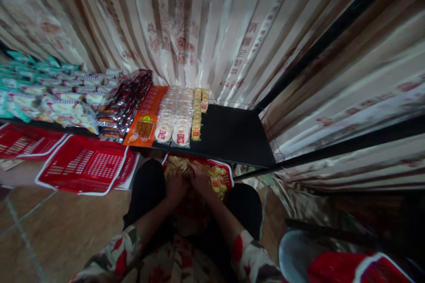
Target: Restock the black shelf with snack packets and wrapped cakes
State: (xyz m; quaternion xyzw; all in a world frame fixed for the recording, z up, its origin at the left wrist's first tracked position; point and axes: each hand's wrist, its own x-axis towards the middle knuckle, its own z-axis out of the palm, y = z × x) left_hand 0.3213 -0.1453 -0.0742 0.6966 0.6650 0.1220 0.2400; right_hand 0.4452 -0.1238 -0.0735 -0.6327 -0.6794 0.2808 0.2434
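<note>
Between my knees is a red basket [229, 172] with a white rim, filled with yellow-wrapped snack packets [215, 183], some with red labels. My left hand [175, 183] and my right hand [198, 177] are close together in the basket. Both have their fingers curled on the yellow packets. Dim light and the hands themselves hide how many they hold. Just beyond the basket, a short row of similar yellow packets [196, 117] stands on a black shelf [229, 130]. White round cakes in clear wrap [181, 134] are lined up to their left.
An orange snack bag [144, 126], dark red packets [122, 104], white packets [69, 104] and green packets [16, 79] fill the shelf's left. Red baskets [88, 163] lie below. Patterned curtains [186, 22] hang behind; black bars [312, 53] cross at right, above a red container [341, 267].
</note>
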